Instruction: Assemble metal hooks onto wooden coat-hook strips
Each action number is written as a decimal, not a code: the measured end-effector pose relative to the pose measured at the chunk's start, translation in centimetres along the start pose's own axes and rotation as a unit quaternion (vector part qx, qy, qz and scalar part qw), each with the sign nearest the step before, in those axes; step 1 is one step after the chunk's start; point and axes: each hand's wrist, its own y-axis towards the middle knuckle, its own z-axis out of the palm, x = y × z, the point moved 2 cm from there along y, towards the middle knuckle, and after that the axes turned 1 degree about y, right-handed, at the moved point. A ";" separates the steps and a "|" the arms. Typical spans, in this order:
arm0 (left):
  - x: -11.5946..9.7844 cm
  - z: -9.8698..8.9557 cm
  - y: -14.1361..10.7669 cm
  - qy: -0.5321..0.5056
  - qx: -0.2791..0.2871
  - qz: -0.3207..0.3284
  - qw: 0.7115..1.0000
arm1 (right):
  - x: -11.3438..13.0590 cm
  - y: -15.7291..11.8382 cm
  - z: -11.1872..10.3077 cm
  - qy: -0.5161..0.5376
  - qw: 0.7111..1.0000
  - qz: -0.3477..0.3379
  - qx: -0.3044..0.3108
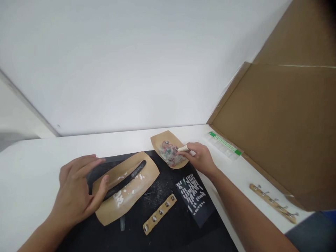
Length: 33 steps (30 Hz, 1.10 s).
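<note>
My left hand hovers at the left end of a brown paper tray, fingers apart and holding nothing. In that tray lie a long dark curved stick and several small white oval pieces. At the right, my right hand pinches a small whitish piece between thumb and fingers. It is over the right edge of a second paper tray, which holds a tangle of clear and reddish bits.
A wooden strip with round metal pieces and a dark card with white slivers lie on the black mat. Further right are a green-edged clear strip, another wooden strip with metal pieces and a large cardboard panel.
</note>
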 end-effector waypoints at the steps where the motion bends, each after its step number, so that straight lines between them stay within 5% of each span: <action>1: 0.0 0.1 0.0 0.002 0.001 0.002 1.000 | 0.0 0.0 0.0 -0.003 1.000 -0.002 0.000; 13: -0.2 0.2 0.1 0.009 -0.002 0.029 1.000 | 0.2 0.0 0.2 -0.019 0.999 0.019 0.043; 18: -0.2 0.2 0.0 0.002 -0.003 0.012 1.000 | 0.6 -0.1 0.6 0.004 0.996 -0.002 0.091; 29: -0.4 0.0 0.1 -0.035 -0.011 0.050 0.998 | 0.6 -0.2 0.7 0.039 0.994 -0.058 0.088; 33: -0.6 0.0 0.1 -0.053 0.003 0.117 0.992 | 0.5 -0.3 0.8 0.025 0.995 -0.043 0.090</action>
